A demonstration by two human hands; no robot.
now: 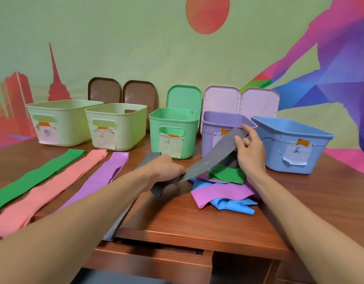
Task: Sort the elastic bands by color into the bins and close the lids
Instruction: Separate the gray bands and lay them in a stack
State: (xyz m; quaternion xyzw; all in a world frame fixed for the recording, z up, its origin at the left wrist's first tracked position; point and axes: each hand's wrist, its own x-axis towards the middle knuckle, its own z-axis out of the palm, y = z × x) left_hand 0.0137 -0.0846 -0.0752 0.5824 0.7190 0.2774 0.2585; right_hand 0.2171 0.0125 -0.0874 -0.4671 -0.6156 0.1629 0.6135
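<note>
Nearest, a grey stack (119, 222) runs under the left forearm and hangs over the front edge of the table (177, 218); a nudge from that arm could tip it to the floor.

Above it the left hand (166, 167) has its fingers curled tight round the near end of a grey band (209, 158); the right hand (249, 152) pinches the far end between thumb and fingers, so the band is held taut and slanting up between them, off the table; if either grip slips, the stretched band could snap back and flick away.

Just under the band lies the heap (224, 193) of unsorted purple and blue bands, with a green band (228, 174) on top, touching or nearly touching the grey one; laying the band down could drag the green one along and mix the colours.

To the left lie a purple stack (107, 173), a salmon stack (54, 189) and a green stack (33, 179), side by side; the salmon one reaches the table's left edge.

Farther back stand the pale bins (119, 128), green bin (175, 124), purple bin (218, 121) and blue bin (289, 136); the right hand is just before the purple bin, so a careless release might land grey there.

The lids (184, 97) lean against the wall behind, none closed; a bumped bin could topple them.
</note>
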